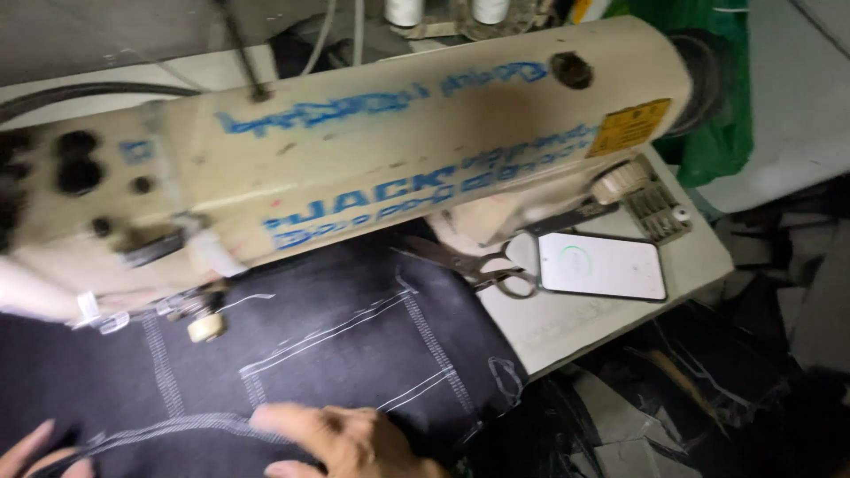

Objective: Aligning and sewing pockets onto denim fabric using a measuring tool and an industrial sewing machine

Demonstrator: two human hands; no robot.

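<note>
Nearest the camera, the right hand (350,438) lies flat on the dark fabric (336,327), fingers spread and pressing down rather than pinching; it grips nothing, only pins the cloth. The left hand (35,451) shows only as a few fingertips at the bottom left corner, resting on or at the edge of the same cloth, and whether it is closed on a fold I cannot tell.

The fabric is spread over the table under the sewing machine (354,150), with a stitched pocket outline in pale thread in front of the right hand. It looks like a heavy, denim-like weave: soft enough to drape over the table's edge, thick enough to hold a crease, and not slippery (flat palms should steer it well). The seamed edges and the pocket border look like the firmest places to take hold.

Farther off, scissors (474,264) lie beside the cloth, touching a phone (602,265) with a lit screen on the white table (567,327). A small tray of bits (655,208) sits behind.

The needle area is blurred, both wrists are cut off, and the floor clutter to the right is too dark to read.
</note>
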